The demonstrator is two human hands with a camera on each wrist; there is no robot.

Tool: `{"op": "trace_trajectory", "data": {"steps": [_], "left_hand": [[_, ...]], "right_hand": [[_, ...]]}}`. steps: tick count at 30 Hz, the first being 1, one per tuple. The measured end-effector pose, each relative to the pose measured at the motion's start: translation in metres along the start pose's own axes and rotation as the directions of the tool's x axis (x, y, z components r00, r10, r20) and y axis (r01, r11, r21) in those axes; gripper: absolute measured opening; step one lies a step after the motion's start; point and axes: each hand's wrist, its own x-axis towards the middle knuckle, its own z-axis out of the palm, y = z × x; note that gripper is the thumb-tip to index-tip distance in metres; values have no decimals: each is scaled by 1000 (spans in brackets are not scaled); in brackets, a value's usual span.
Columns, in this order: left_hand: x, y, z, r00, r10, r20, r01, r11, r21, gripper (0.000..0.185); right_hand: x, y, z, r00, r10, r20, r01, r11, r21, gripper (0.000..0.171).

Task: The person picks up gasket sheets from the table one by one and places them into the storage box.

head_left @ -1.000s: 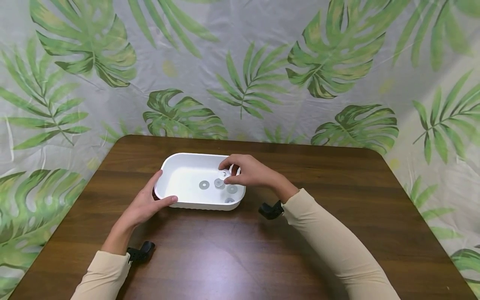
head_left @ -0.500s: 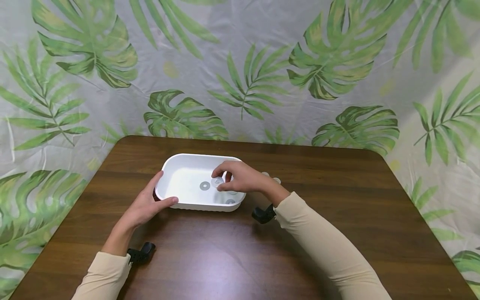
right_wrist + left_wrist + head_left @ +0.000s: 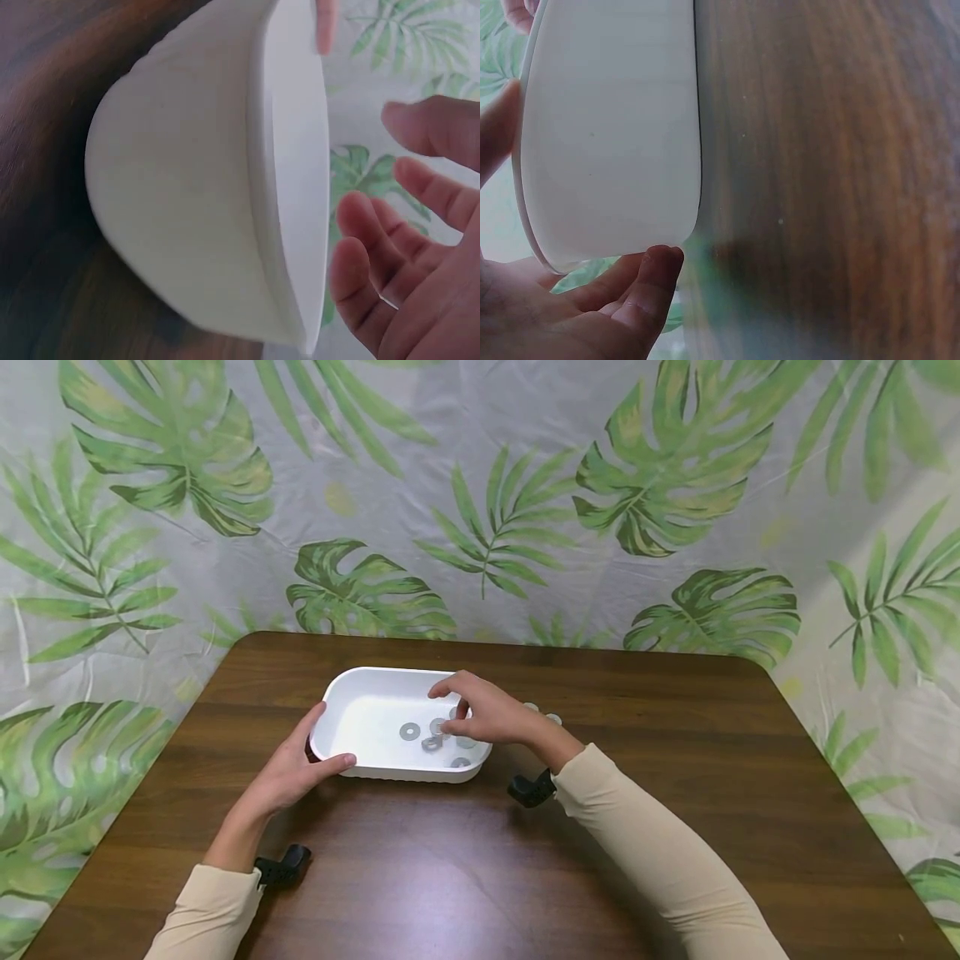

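Observation:
A white rectangular plastic container (image 3: pixel 408 772) with rounded corners stands on the table. My left hand (image 3: pixel 288 768) grips its left end, thumb over the near rim; the left wrist view shows fingers (image 3: pixel 656 281) against its outer wall. Several flat grey washers lie inside, mostly toward the right; one washer (image 3: pixel 403 732) rests nearer the middle. Another washer (image 3: pixel 432 744) is blurred and looks tilted, just below my right fingertips. My right hand (image 3: pixel 487 714) hovers over the container's right end, thumb and fingers apart, with nothing between them in the right wrist view.
Behind my right wrist, two small pale round pieces (image 3: pixel 553 719) show on the brown wooden table (image 3: pixel 645 735). Black wrist cameras (image 3: pixel 283 864) sit under both wrists. A leaf-patterned cloth (image 3: pixel 510 410) hangs behind the table.
The right hand brought a washer left over the container, then let go of it; the washer is now below the fingers, which have spread. The left hand stays on the container.

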Motion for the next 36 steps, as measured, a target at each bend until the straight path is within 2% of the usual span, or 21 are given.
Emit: {"op": "trace_trajectory", "data": {"steps": [6,12,19,24,31,36], "left_hand": [[0,0,0,1000,-3,1,3,1000,-3,104],[-1,-1,-1,1000,-12,0,12,1000,-6,105],[-1,-3,-1,1000,-20,-3,20,1000,-9,105],[0,-3,0,1000,-18,-3,18,1000,-14,105],[0,-1,-1,1000,-13,-2,13,1000,-7,105],[1,0,0,1000,-10,1,10,1000,-11,105]], "right_hand": [[-16,15,-16,996,76,-57,-76,997,7,41],[-35,40,-34,981,174,-88,-172,985,32,40],[-46,60,-50,962,249,-111,-252,968,-9,36],[-50,70,-51,950,296,-102,-300,953,-25,36],[-49,86,-46,945,317,-80,-325,938,-123,37],[-49,101,-45,939,333,-81,-341,933,-114,35]]}}
